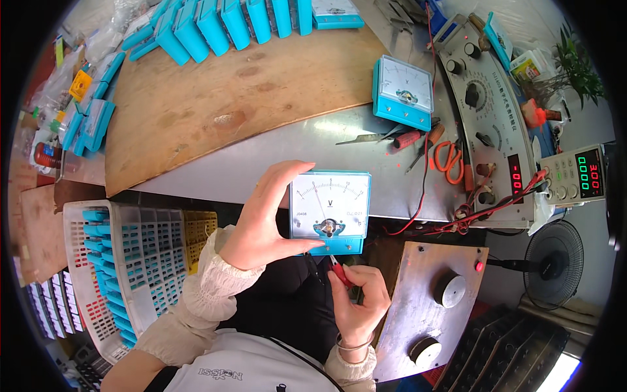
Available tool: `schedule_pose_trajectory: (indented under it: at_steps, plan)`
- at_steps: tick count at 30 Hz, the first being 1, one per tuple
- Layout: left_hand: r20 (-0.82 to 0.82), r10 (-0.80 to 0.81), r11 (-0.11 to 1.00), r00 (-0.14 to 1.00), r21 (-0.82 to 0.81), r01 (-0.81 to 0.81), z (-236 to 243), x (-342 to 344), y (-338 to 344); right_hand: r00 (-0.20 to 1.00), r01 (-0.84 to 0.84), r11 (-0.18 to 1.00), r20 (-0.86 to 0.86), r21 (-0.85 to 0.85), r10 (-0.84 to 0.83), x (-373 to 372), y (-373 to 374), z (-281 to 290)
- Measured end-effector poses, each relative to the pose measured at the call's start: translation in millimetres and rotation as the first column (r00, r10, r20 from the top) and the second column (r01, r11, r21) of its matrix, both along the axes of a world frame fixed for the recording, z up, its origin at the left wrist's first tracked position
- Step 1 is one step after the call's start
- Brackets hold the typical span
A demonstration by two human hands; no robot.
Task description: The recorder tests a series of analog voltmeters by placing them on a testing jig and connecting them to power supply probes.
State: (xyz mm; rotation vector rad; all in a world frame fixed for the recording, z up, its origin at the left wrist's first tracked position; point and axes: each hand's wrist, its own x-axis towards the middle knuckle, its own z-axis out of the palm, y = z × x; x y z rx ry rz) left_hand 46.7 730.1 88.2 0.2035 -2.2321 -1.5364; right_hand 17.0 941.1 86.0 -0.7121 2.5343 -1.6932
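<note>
My left hand [264, 228] grips a teal-framed panel voltmeter [329, 206] by its left side, thumb along the lower edge, dial facing up. The meter's needle leans left of the scale's middle. Just below the meter, my right hand [360, 300] pinches a red test clip [339, 274] whose silver tip is at the meter's lower edge; whether it touches a terminal is hard to tell. A dark lead hangs under the meter beside it. Another teal voltmeter [405, 91] lies on the metal table [261, 179] near the test instrument.
Several teal meters [209, 29] stand in a row on the wooden board [241, 98]. Orange scissors [448, 162] and screwdrivers lie beside the grey test instrument [486, 111]. A white crate [147, 261] holds teal meters on the left. A metal box with two knobs [431, 307] stands right.
</note>
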Motion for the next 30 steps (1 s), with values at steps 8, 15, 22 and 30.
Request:
schedule_pose_trajectory:
  at_steps: [8, 15, 22, 30]
  plan:
    - [0.018, -0.008, 1.000, 1.000, -0.018, 0.008, 4, -1, -2, 0.995, -0.017, 0.999, -0.098, 0.050, 0.022, -3, -4, 6]
    - [-0.002, -0.034, 0.999, 0.999, 0.009, 0.034, 2, -5, 1, 0.988, -0.008, 0.993, -0.153, 0.114, 0.026, -6, -8, 1]
    - [0.034, 0.025, 1.000, 0.999, 0.016, -0.025, 8, 4, -3, 0.998, -0.068, 0.997, -0.008, 0.035, 0.069, -4, -9, 1]
    - [0.075, -0.059, 0.995, 0.995, 0.081, 0.053, 7, -4, -3, 0.903, 0.173, 0.984, 0.404, -0.031, -0.146, -13, 6, -10]
